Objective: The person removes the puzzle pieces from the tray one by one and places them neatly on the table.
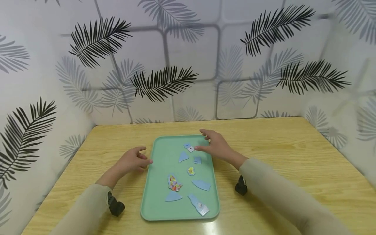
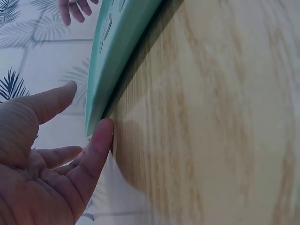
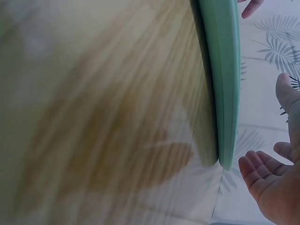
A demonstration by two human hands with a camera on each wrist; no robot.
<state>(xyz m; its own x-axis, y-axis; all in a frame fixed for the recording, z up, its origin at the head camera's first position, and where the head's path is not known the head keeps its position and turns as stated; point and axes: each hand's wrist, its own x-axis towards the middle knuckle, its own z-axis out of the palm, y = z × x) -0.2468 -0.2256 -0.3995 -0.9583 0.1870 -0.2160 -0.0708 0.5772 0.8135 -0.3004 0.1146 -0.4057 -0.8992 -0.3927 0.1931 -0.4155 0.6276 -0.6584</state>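
Your left hand [image 1: 133, 160] and right hand [image 1: 216, 144], both relaxed and empty, flank the tray [image 1: 158, 156]; loose pieces [image 1: 201, 185] lie scattered on it.

Left hand [image 1: 131, 160] and right hand [image 1: 218, 145], fingers [image 2: 96, 147] relaxed

pieces [image 1: 201, 185] in tray [image 1: 160, 153] on table [image 1: 279, 147]

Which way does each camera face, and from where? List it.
Head: on the head, facing forward and down at the tray; left hand, right hand, sleeves show.
Left wrist: worn there, facing tray and table; left hand, right fingers show.
Right wrist: worn there, facing tray and table; right hand, left fingers show.
Both wrist views share tray, table, both hands.
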